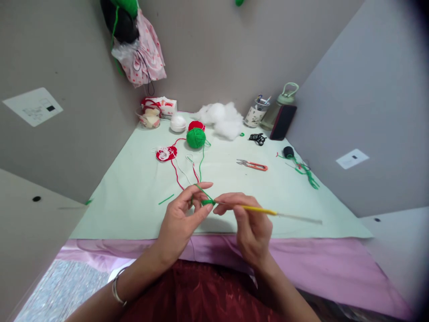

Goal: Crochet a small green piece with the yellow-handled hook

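My left hand [182,219] pinches a small piece of green crochet work [208,202] between thumb and fingers, and green yarn runs over its raised index finger. My right hand [253,223] grips a crochet hook [259,209] with a yellow handle, its tip at the green piece. The hook's far end points right. A strand leads from my left hand back to a green yarn ball [196,137]. Red and white strands run from near my left hand toward a red piece with white yarn on it [166,153].
Orange thread snips [252,165] and black scissors [258,139] lie beyond my right hand. Behind are white stuffing [226,120], a white ball [178,124], a pen cup [256,112], a bottle [273,114] and a phone [283,122]. Grey partitions stand on both sides.
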Motion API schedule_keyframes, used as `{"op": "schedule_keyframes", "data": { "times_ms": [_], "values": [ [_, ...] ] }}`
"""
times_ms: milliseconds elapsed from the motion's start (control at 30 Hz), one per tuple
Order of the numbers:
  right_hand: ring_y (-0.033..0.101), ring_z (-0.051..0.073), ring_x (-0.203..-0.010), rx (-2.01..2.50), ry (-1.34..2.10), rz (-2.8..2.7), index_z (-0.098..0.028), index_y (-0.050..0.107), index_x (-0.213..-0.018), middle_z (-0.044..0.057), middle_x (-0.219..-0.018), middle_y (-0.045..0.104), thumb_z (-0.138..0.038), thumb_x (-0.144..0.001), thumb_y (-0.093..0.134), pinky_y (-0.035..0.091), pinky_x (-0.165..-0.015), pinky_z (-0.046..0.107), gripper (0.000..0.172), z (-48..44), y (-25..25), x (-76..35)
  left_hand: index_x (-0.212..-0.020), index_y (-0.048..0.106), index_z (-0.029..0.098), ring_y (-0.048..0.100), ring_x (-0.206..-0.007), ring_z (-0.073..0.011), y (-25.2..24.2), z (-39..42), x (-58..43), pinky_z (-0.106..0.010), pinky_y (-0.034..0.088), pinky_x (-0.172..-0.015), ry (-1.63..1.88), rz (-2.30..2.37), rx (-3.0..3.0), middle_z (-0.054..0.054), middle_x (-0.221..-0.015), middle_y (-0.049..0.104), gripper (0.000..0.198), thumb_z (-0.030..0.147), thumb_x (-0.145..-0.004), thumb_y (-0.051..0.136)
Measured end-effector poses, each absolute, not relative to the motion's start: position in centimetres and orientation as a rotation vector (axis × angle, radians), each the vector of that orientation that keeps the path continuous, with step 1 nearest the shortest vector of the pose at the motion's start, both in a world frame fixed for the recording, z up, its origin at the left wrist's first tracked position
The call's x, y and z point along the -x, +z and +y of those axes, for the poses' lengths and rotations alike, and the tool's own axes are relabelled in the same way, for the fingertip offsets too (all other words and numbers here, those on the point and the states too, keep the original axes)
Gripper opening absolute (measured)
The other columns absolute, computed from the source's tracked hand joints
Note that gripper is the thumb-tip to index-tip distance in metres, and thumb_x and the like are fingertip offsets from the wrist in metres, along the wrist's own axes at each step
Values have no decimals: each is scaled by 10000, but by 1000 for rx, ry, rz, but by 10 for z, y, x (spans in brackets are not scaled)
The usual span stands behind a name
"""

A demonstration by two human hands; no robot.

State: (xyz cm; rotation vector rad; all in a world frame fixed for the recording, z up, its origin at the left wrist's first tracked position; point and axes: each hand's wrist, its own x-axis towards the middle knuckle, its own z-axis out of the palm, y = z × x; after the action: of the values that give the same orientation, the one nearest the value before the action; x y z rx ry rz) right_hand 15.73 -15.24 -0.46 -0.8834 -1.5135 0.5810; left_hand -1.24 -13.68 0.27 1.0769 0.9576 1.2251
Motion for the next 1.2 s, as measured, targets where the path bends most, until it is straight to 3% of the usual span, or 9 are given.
{"op": "schedule_keyframes", "data": {
  "times_ms": [167,300,467,600,733,800,933,1100,1200],
  "values": [
    [771,233,-1048,944,32,-1866,-365,737,-1328,74,-1171,798,-158,-1017,660,646,-831,358,381,-157,-16,-159,-1262,781,243,500,-681,-94,8,-135,6,-240,474,-750,1154,819,-762,31,-827,637,479,287,-803,915],
    [749,195,-879,910,319,-1556,-328,780,-1229,52,-1028,790,-167,-1048,608,624,-762,346,297,-152,-16,-158,-1225,800,189,290,-515,-33,11,-131,10,-278,523,-844,996,697,-548,103,-636,507,458,276,-792,926],
    [666,141,-685,790,841,-1199,-274,802,-1019,31,-934,763,-270,-1071,601,565,-628,302,207,-143,-5,-151,-1245,795,240,591,-764,-112,13,-131,11,-277,501,-853,1076,704,-651,22,-852,666,475,237,-785,914],
    [704,178,-772,841,665,-1364,-286,819,-1081,53,-970,801,-228,-1050,629,591,-668,330,201,-144,-5,-146,-1263,794,261,609,-885,-136,8,-134,4,-256,464,-879,1116,735,-783,14,-887,685,436,249,-837,886],
    [753,224,-947,915,268,-1618,-356,789,-1266,71,-1104,807,-127,-992,690,631,-768,373,371,-150,-15,-145,-1256,792,241,605,-826,-125,8,-133,4,-252,473,-848,1157,758,-711,11,-888,708,466,261,-808,918],
    [752,235,-988,903,168,-1648,-372,771,-1309,76,-1154,803,-109,-972,709,633,-789,385,432,-151,-17,-148,-1232,802,211,508,-634,-78,9,-131,6,-261,498,-837,1075,720,-615,50,-740,638,450,264,-802,921],
    [705,176,-752,901,521,-1359,-303,822,-1120,49,-963,796,-172,-1033,633,591,-678,342,246,-146,-11,-154,-1164,830,179,215,-486,-29,12,-126,10,-284,530,-884,998,661,-503,131,-580,410,355,233,-818,893],
    [661,157,-693,827,874,-1234,-266,836,-1005,49,-927,790,-325,-1021,688,556,-632,315,160,-141,-6,-152,-1166,828,228,535,-743,-117,9,-129,7,-253,458,-763,1111,767,-720,5,-857,678,383,241,-788,893],
    [664,158,-717,866,859,-1238,-265,838,-1012,45,-914,797,-335,-1010,709,561,-671,316,146,-140,-8,-150,-1226,818,254,501,-755,-138,9,-133,6,-259,364,-652,1085,811,-816,-15,-908,689,387,294,-842,857]
  ]
}}
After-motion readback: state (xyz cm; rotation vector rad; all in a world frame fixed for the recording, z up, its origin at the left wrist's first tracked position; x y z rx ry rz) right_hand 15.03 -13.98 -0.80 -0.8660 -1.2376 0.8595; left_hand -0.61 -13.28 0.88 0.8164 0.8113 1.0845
